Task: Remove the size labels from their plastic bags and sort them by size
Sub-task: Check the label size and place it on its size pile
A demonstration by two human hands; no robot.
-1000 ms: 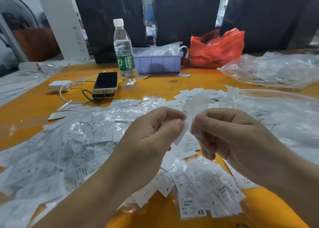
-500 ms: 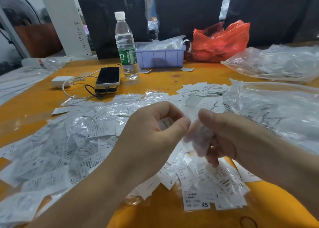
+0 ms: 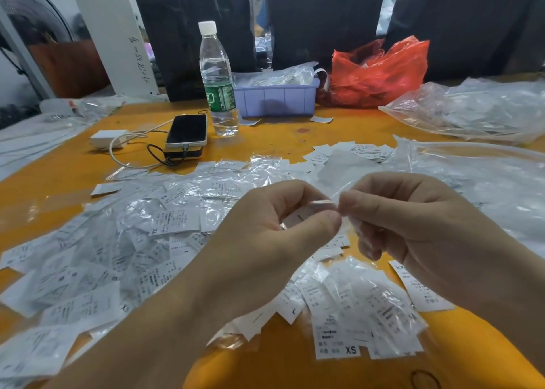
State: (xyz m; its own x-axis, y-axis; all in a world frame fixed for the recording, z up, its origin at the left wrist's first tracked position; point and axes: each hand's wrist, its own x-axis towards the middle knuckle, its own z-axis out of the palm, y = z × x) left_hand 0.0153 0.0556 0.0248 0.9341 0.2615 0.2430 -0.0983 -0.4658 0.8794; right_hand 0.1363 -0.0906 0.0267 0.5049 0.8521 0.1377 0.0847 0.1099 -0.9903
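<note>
A: Both hands meet over the middle of the table. The left hand (image 3: 283, 229) has thumb and forefinger curled in a pinch on one edge of a small clear bag (image 3: 324, 208); the right hand (image 3: 413, 220) pinches the opposite edge, its other fingers folded under.

B: So what could go wrong from here?

A: The film looks thin and slick. If the pinches catch both layers, I judge the mouth will not open. If they pull hard, the bag may tear, or the label (image 3: 300, 219) may slip out and drop.

B: Drop where?

A: Onto the loose heap of bagged labels (image 3: 132, 241) just below, where it would be lost among look-alikes. The nearer stack marked XS (image 3: 351, 350) sits close too, so a stray piece could land in the wrong size.

B: How does the label look?

A: A small white slip with a dark mark, half hidden behind the left fingers; its size I cannot read. The bag is crinkled and glossy, and glare hides its edges.

B: And farther out?

A: A big clear sack (image 3: 477, 182) lies at the right.
</note>
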